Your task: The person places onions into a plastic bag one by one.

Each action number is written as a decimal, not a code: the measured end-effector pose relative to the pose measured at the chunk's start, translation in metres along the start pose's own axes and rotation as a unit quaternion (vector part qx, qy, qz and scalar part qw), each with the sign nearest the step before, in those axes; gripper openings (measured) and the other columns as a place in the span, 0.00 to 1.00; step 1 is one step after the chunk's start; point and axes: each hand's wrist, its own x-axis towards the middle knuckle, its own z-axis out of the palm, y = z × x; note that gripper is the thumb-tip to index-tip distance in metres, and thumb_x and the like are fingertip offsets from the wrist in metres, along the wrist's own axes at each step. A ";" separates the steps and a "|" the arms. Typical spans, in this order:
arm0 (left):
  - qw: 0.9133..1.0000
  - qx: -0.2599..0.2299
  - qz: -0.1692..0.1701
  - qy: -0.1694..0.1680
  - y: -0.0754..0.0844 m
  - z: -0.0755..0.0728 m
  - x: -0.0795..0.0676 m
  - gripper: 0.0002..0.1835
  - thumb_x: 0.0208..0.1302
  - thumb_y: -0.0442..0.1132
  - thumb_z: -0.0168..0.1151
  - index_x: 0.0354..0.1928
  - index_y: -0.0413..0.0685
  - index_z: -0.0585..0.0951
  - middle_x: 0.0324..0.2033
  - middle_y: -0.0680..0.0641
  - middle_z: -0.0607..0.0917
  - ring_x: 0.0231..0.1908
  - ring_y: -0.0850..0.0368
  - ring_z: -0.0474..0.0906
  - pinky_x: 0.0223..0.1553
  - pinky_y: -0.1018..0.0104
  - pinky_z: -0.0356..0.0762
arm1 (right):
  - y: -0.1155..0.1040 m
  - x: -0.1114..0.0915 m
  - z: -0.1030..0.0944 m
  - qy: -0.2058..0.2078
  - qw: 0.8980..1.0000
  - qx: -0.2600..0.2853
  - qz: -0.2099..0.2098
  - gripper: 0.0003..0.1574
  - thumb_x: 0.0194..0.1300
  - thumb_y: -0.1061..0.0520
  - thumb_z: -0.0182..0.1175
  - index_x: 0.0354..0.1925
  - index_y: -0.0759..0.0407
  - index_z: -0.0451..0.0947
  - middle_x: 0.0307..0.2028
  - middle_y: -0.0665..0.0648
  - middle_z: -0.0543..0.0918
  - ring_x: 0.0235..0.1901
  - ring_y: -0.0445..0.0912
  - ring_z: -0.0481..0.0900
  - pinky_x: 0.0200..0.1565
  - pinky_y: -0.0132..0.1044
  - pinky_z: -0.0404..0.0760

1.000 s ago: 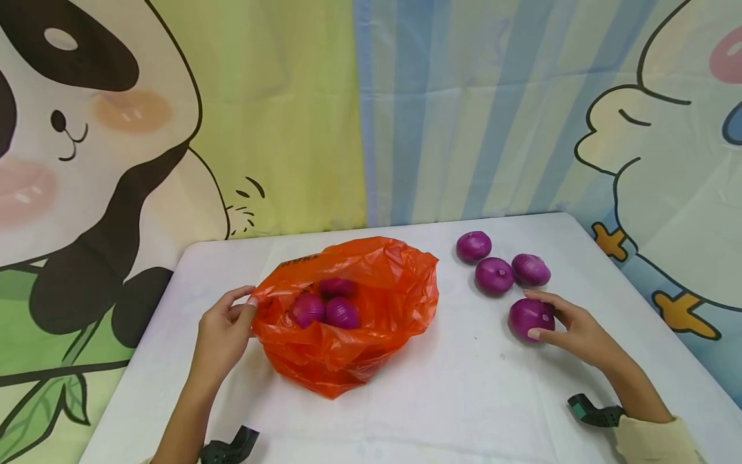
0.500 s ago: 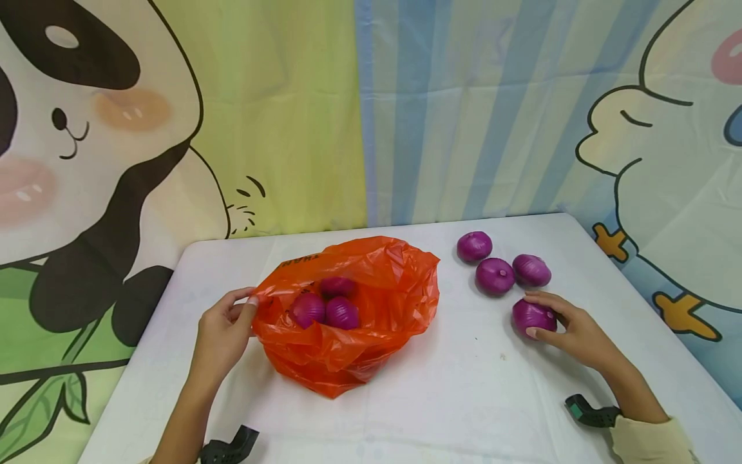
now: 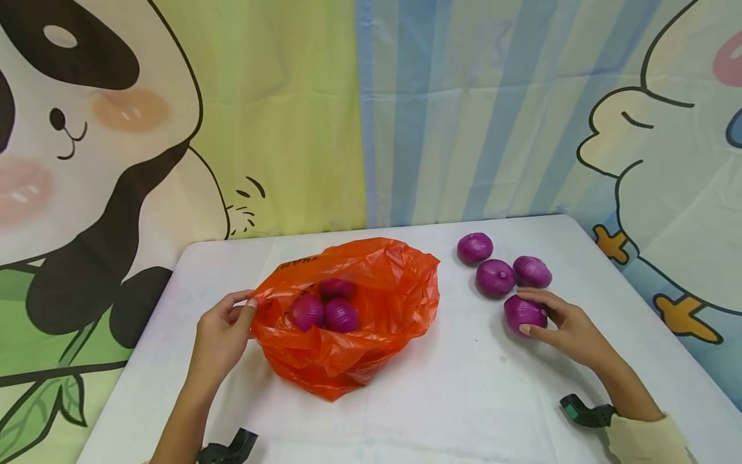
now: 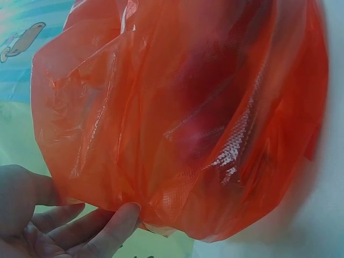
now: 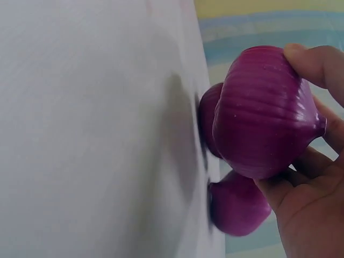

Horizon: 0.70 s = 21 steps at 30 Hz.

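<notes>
An orange-red plastic bag [image 3: 342, 361] lies on the table with its mouth open, and three purple onions [image 3: 308, 312] show inside it. At the bag's left rim my left hand [image 3: 223, 332] pinches the plastic between thumb and fingers. In the left wrist view the bag [image 4: 134, 134] fills most of the picture, onions dimly visible through it. My right hand [image 3: 570, 328] grips a purple onion [image 3: 524, 315] between thumb and fingers. The right wrist view shows this onion [image 5: 269, 113] raised off the table, its pointed end toward my palm.
Three more onions stand behind the right hand: one farther back [image 3: 475, 248], one in the middle [image 3: 495, 278] and one at the right [image 3: 532, 271]. A white cloth covers the table [image 3: 440, 399]. A printed curtain [image 3: 417, 129] hangs behind the far edge.
The right hand has lifted its onion slightly and shifted it a little left, toward the bag. The left hand and the bag stay in place.
</notes>
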 end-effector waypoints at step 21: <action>1.000 -0.005 -0.007 -0.004 0.002 0.002 0.000 0.21 0.74 0.47 0.51 0.61 0.42 0.75 0.43 0.35 0.85 0.34 0.50 0.85 0.34 0.74 0.81 | -0.081 0.064 -0.033 -0.071 0.970 0.204 -0.116 0.40 0.53 0.79 0.62 0.65 0.68 0.67 0.66 0.59 0.68 0.62 0.51 0.68 0.45 0.39 0.83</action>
